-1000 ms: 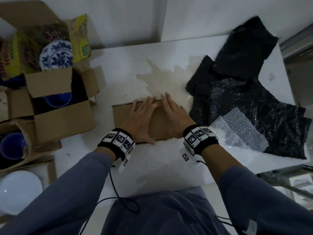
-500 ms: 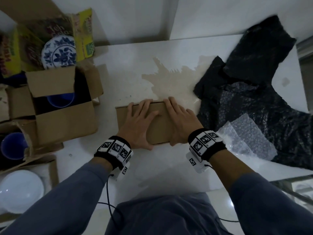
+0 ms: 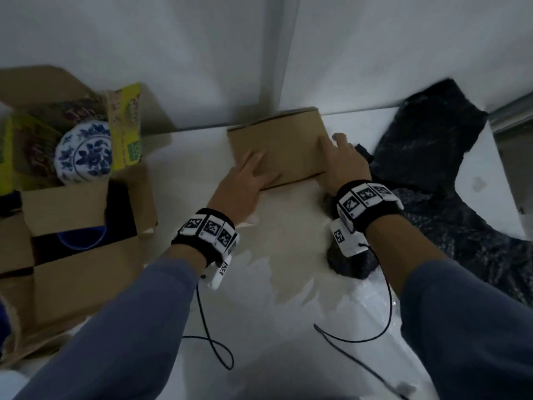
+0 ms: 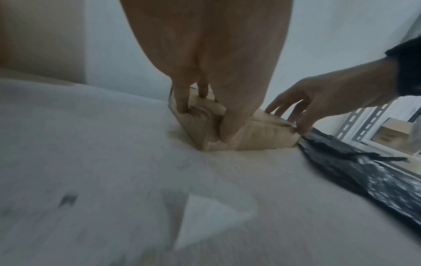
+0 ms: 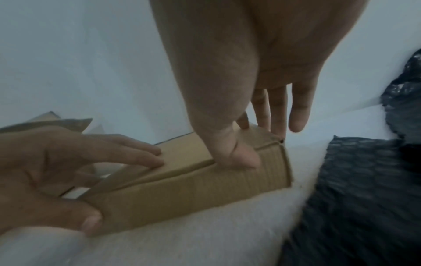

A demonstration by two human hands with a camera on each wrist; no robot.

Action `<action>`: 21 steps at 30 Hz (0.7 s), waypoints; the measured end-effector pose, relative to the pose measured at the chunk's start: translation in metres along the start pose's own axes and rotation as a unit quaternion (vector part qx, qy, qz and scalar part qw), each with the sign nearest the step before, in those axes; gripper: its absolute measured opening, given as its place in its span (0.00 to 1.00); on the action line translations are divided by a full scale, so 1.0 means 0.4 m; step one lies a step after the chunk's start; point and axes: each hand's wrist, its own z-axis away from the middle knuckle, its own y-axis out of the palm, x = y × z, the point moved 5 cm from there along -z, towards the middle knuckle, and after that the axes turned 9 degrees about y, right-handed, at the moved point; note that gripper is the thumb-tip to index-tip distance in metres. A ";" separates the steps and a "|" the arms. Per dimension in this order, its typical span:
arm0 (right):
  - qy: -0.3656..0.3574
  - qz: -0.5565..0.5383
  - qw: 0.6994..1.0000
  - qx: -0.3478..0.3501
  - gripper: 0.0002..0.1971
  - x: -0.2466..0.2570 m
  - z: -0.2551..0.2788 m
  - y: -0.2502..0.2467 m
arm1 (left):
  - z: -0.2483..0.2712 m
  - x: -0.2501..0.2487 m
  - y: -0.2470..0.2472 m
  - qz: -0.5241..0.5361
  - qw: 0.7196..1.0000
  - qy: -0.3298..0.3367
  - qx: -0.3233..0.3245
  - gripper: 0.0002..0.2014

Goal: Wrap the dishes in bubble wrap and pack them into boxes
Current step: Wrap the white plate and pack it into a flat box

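1. A flat, closed brown cardboard box (image 3: 277, 145) is seen lying on the white tabletop (image 3: 288, 298), near the far wall and between the two hands.
2. The left hand (image 3: 242, 186) is laid on the box's near left corner: its fingers (image 5: 145, 154) are stretched nearly straight across the lid, and its thumb is pressed against the near side wall, as shown by the right wrist view.
3. The right hand (image 3: 340, 163) is set at the box's right end; its thumb (image 5: 239, 156) is pressed on the near top edge while the other fingers are spread over the right-hand edge, some only hovering.
4. The box is thus held lightly from both ends, with neither hand fully curled round it.
5. A crumpled sheet of black bubble wrap (image 3: 450, 203) is spread on the tabletop just to the right of the box, touching or nearly touching its right end.
6. A pale beige stain (image 3: 288, 255) is seen on the tabletop nearer the person than the box.
7. At the left, an open brown cardboard carton (image 3: 86, 255) is stood, and a blue bowl (image 3: 80, 235) is partly visible inside it.
8. Behind that carton, a round white plate with a blue flower pattern (image 3: 83, 154) is propped upright in a yellow printed box (image 3: 127, 128).
9. Grey-blue sleeves (image 3: 115, 327) and black wristbands with square markers (image 3: 207, 229) are worn on both arms.
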 end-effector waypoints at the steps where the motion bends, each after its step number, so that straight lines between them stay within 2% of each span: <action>1: 0.010 -0.027 1.000 0.008 0.30 -0.002 -0.019 -0.006 | -0.015 0.018 -0.002 0.023 1.000 0.012 -0.016 0.33; 6: 0.058 -0.072 0.994 0.056 0.23 0.015 -0.062 -0.008 | -0.037 0.048 -0.009 -0.003 0.999 0.041 -0.022 0.33; 9: 0.064 -0.054 0.995 0.046 0.20 0.020 -0.052 -0.013 | -0.014 0.025 0.001 -0.034 0.994 0.026 -0.101 0.31; 12: 0.064 -0.044 0.997 0.031 0.21 0.015 -0.017 -0.011 | 0.016 -0.002 0.012 -0.027 0.982 -0.045 -0.184 0.25; 15: 0.044 -0.015 0.999 -0.009 0.22 0.017 0.043 -0.011 | 0.030 -0.019 0.003 0.046 0.977 -0.118 -0.173 0.24; 17: 0.015 -0.028 0.999 -0.030 0.19 0.033 0.093 -0.014 | 0.045 -0.021 -0.010 0.124 0.972 -0.135 -0.146 0.20; 21: -0.031 -0.163 0.984 0.068 0.13 0.074 0.212 0.023 | 0.172 -0.026 -0.041 0.266 0.943 -0.142 -0.143 0.15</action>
